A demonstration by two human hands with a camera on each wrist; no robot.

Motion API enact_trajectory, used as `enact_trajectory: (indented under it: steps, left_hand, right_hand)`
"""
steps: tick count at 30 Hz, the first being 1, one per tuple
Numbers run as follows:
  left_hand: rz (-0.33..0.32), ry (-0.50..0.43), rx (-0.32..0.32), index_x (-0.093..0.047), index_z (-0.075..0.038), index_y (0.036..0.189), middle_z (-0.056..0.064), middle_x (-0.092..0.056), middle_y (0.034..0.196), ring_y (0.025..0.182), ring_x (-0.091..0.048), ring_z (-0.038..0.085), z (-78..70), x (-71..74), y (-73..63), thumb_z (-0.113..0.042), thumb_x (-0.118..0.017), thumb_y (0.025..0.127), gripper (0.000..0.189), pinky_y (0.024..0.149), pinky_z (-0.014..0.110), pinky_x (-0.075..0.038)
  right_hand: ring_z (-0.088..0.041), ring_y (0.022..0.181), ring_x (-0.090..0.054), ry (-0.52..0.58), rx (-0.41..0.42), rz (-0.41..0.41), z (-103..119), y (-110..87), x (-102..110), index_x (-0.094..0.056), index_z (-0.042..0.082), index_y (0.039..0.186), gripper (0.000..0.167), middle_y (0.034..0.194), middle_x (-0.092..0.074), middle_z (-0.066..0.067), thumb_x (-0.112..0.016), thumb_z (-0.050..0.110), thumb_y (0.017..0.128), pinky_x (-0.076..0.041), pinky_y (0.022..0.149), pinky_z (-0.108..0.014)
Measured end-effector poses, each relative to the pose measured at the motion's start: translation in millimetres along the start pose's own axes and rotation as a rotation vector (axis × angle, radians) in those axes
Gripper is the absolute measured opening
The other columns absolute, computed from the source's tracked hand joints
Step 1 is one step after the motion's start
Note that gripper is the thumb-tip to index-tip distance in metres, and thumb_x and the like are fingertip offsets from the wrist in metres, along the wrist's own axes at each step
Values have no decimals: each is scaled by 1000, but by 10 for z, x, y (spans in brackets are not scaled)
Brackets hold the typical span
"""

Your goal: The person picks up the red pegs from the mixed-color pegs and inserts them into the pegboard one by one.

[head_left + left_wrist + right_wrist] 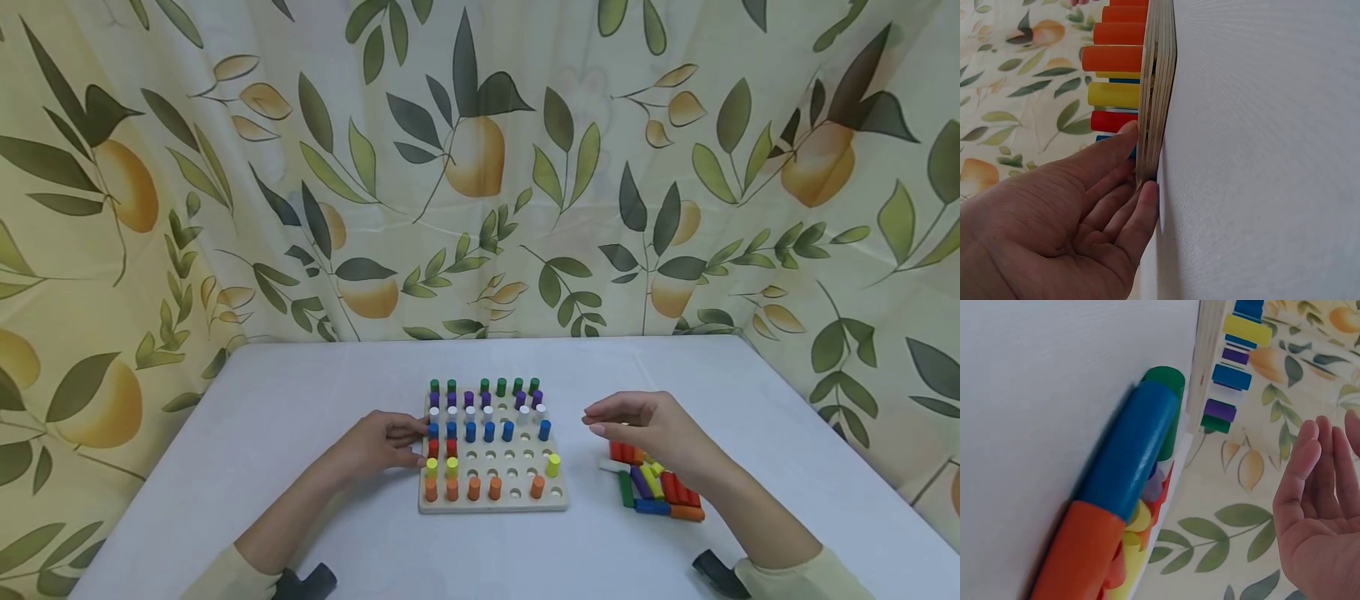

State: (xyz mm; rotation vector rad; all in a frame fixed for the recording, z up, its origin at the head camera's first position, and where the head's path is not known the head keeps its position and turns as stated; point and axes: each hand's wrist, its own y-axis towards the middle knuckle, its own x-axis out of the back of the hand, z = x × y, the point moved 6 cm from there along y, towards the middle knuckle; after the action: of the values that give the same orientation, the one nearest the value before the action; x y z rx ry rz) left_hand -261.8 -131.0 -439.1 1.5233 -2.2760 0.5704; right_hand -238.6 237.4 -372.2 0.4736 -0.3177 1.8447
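Note:
A pale wooden pegboard [491,505] lies on the table with rows of upright coloured pegs: green, purple, white, blue, red, yellow and orange. Bare holes show in several rows, most of them in the red and yellow ones. At the board's left edge, my left hand [390,442] holds it with curled fingers; the left wrist view has the thumb [1116,140] beside a red peg [1113,120]. My right hand [652,421] hovers right of the board with fingers extended and nothing in them. Just below it lies a pile of loose pegs [652,506], partly hidden by the hand and forearm.
White cloth covers the table [337,375]. Behind it hangs a curtain [480,250] printed with fruit and leaves. Among the loose pegs, an orange one [1079,556] and a blue one [1129,450] lie end to end along the near side.

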Motion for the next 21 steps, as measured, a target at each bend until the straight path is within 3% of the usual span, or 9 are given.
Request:
enact_trajectory:
  steps: [7, 21]
  left_hand:
    - [11, 6, -4, -75, -8, 120, 15, -61, 142, 129, -61, 29, 11, -19, 19, -6, -87, 84, 38, 101, 40, -53]
    - [-2, 13, 2, -74, -5, 123, 15, -64, 139, 128, -61, 30, -10, -7, -8, -6, -87, 83, 41, 100, 40, -54]
  right_hand:
    - [-33, 109, -70, -8, -48, 9, -125, -68, 39, -72, 1, 121, 33, 119, -73, -15, -77, 22, 96, -60, 89, -38]
    - [-28, 111, -69, -35, -94, -32, -273, -186, 176, -71, 1, 126, 40, 122, -72, -13, -78, 26, 95, -60, 88, -37]
